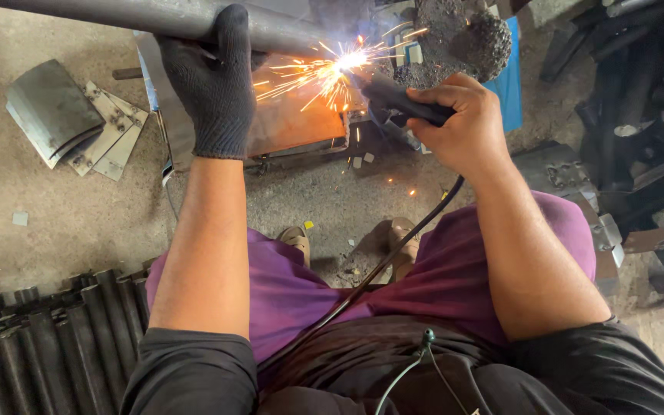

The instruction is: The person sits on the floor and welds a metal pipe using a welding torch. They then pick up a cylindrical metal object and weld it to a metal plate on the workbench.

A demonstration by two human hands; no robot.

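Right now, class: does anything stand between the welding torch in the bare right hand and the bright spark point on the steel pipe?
Nothing visible does. The right hand holds the welding torch with its tip at the sparks; the gloved left hand grips the steel pipe off to the side.

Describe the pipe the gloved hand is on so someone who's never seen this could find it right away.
Start at the bright sparks near the top middle. Just left, the left hand in a black glove grips a long grey pipe along the top edge. Unlike the stacked dark pipes at bottom left, it lies alone.
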